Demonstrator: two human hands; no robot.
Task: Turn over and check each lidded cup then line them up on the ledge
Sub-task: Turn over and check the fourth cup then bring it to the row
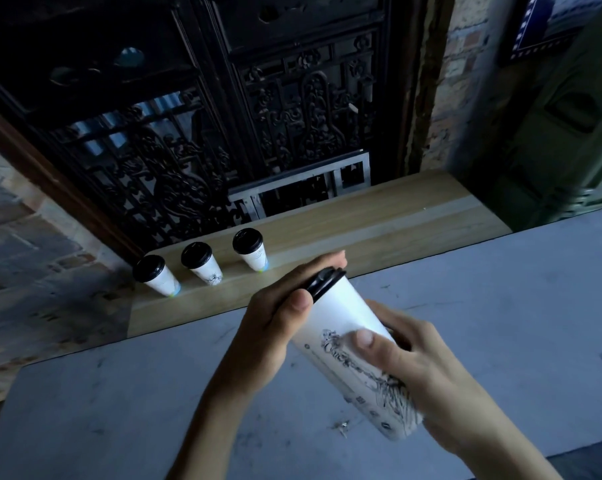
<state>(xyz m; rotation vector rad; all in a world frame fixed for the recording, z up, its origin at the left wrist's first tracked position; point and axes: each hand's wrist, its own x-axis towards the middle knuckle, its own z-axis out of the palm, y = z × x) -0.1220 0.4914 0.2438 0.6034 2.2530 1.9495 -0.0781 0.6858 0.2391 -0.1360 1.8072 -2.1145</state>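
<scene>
I hold one white paper cup point(341, 317) with a black lid and a black drawing, tilted with its lid pointing up and away. My left hand point(278, 323) grips its upper part next to the lid. My right hand point(417, 362) wraps its lower part, thumb on the drawing. Three more lidded white cups stand upright in a row on the wooden ledge point(379, 216): the left cup point(155, 274), the middle cup point(202, 262) and the right cup point(251, 249).
A grey scuffed table point(119, 393) lies under my hands, touching the ledge's near edge. Behind the ledge stands a dark ornate iron grille point(188, 150). Brick wall shows at left and right. A green object point(569, 133) stands at the far right.
</scene>
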